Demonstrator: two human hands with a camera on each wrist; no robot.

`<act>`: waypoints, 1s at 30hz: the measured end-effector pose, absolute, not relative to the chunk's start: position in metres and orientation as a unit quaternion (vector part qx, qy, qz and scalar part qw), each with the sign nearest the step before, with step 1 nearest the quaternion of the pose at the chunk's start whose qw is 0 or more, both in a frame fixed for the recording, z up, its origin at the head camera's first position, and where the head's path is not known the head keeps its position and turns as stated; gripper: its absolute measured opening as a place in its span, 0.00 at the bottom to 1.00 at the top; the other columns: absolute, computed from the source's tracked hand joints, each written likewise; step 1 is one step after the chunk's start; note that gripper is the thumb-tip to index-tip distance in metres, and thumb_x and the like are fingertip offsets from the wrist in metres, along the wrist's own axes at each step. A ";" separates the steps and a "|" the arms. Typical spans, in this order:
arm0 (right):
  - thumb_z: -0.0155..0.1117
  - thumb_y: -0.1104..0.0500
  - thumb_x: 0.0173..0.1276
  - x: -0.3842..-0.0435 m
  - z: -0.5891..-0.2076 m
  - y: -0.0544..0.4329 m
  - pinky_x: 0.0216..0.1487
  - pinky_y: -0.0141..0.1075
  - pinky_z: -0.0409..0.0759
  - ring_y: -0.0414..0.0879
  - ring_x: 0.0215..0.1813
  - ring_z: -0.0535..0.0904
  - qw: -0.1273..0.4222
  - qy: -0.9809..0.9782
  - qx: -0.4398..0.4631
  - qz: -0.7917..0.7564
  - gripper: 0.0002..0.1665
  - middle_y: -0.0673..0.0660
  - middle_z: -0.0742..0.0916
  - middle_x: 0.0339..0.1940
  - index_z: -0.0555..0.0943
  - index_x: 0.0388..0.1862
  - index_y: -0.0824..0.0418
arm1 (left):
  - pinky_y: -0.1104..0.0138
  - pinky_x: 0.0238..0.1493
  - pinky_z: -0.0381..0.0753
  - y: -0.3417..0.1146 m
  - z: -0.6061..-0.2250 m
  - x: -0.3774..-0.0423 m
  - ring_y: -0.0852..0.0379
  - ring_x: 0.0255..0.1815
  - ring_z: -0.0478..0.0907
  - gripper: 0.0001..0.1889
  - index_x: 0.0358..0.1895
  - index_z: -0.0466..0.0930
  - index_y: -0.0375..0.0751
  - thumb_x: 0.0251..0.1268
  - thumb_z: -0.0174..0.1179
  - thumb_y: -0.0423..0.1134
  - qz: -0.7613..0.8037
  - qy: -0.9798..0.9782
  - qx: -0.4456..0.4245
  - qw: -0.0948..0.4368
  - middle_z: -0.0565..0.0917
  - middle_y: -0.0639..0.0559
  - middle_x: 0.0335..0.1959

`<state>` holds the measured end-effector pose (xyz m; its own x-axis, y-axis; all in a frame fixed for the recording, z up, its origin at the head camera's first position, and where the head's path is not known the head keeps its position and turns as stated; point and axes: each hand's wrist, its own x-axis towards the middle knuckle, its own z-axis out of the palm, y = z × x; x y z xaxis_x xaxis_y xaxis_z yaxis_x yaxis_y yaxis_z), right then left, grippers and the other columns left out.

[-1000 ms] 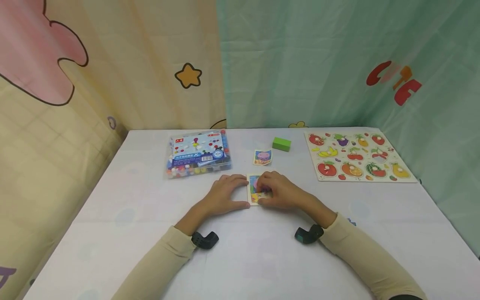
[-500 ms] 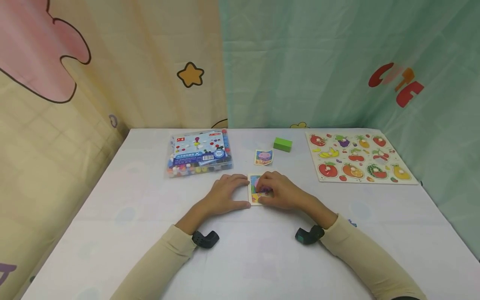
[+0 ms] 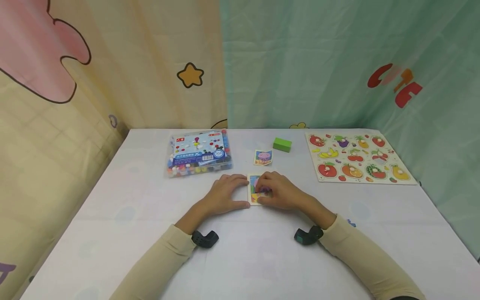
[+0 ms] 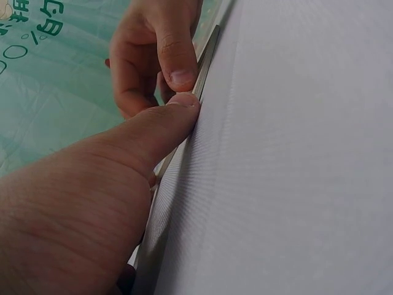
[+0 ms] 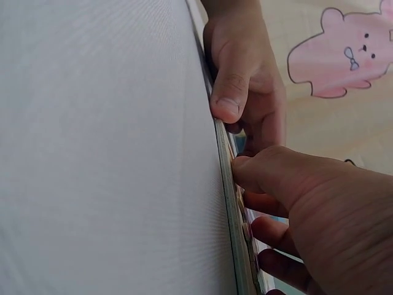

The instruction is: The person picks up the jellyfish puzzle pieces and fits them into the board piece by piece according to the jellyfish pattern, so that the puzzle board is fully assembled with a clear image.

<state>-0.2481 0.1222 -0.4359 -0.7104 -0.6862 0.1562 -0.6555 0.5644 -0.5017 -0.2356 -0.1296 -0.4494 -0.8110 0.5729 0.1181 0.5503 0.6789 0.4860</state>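
Note:
A small picture puzzle (image 3: 253, 189) in a pale frame lies flat on the table before me. My left hand (image 3: 223, 196) holds the frame at its left side, thumb by the near corner and fingertips by the far one. Over the right part of the puzzle, my right hand (image 3: 279, 191) has its fingers bent, with thumb and fingertips on a puzzle piece that they largely hide. In the right wrist view, the pieces stand slightly proud of the board (image 5: 228, 184) under the right fingers. The left thumb (image 4: 175, 114) touches the board's edge in the left wrist view.
Behind the puzzle lie a small picture card (image 3: 263, 157) and a green block (image 3: 282, 144). A clear box of colored parts (image 3: 199, 153) stands back left. A fruit peg puzzle (image 3: 358, 158) lies back right. A small blue shape (image 3: 351, 223) shows beside the right sleeve.
Both hands stay in place at the puzzle. The head view shifts very slightly; nothing else has visibly moved.

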 end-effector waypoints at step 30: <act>0.79 0.41 0.58 -0.166 -0.406 0.285 0.58 0.53 0.73 0.48 0.61 0.72 0.103 0.927 -0.267 -0.242 0.31 0.44 0.80 0.57 0.80 0.58 0.48 | 0.47 0.62 0.65 -0.131 -0.452 -0.238 0.46 0.70 0.63 0.38 0.70 0.73 0.46 0.60 0.69 0.61 0.259 0.915 0.309 0.031 0.69 0.51 0.73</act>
<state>-0.1660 0.2846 -0.4058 -0.8364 -0.5446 -0.0616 -0.4448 0.7402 -0.5043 -0.2382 -0.1310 -0.4522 -0.8075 0.5808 0.1036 0.5487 0.6748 0.4935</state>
